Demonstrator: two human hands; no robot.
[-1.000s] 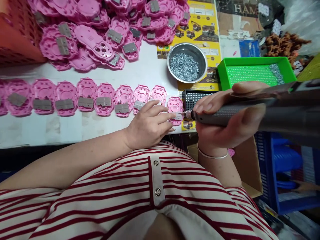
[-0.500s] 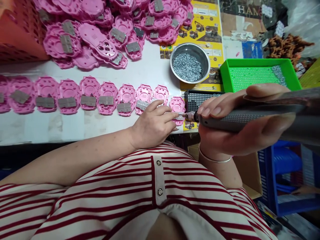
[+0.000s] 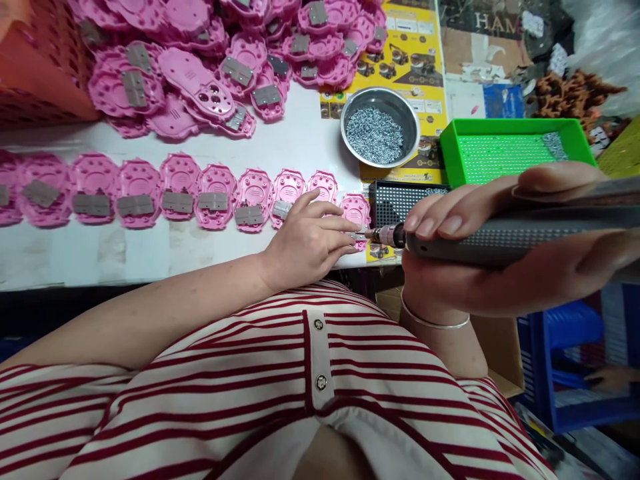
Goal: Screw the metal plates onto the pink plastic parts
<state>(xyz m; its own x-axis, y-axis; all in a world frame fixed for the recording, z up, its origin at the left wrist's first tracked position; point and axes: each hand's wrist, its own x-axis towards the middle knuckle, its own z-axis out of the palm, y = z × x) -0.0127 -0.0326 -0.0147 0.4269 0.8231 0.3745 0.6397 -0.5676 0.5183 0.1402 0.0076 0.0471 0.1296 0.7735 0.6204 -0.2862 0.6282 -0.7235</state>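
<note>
A person's right hand (image 3: 465, 283) is gripping a grey driver (image 3: 480, 237), its bit reaching the pink casing (image 3: 356, 208) at the right end of a row on the counter (image 3: 165, 257). The left hand (image 3: 305, 243) is extending its fingers over that casing, though whether they are pinching it one cannot tell. A metal bowl (image 3: 380, 99) of small silvery pieces (image 3: 375, 135) is sitting beyond.

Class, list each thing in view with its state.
Left hand, touching the end casing
Right hand, wrapped around the screwdriver
Screwdriver, tip at the end casing; running unclear
End casing, flat, partly covered
Casing row, laid out flat
Casing pile, heaped
Metal bowl, holding small metal pieces
Green tray, small pieces at one end
Black tray, partly hidden
</note>
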